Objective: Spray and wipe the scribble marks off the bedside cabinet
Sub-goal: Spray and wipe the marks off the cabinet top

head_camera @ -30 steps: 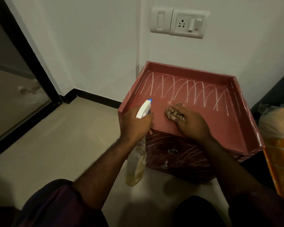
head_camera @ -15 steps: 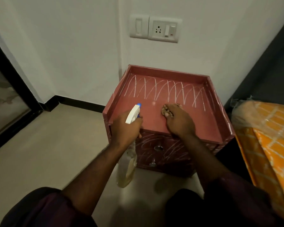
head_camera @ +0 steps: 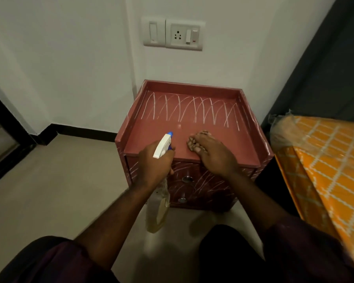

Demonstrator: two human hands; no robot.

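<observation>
We see reddish bedside cabinet (head_camera: pixel 192 86) at frame centre, against white wall. Orange checked bed cover (head_camera: pixel 325 160) fills right edge. White scribble marks (head_camera: pixel 194 110) cross rear of cabinet top, more on drawer front. Left hand (head_camera: pixel 154 163) grasps spray bottle (head_camera: pixel 157 211), nozzle toward marks. Right hand (head_camera: pixel 215 158) clutches patterned cloth (head_camera: pixel 191 140) against cabinet top's front part.

Left hand (head_camera: pixel 154 162) centre frame, fingers curled round spray bottle (head_camera: pixel 161 149) — right hand (head_camera: pixel 214 158) just right of it, palm down, gripping cloth (head_camera: pixel 193 142).
</observation>
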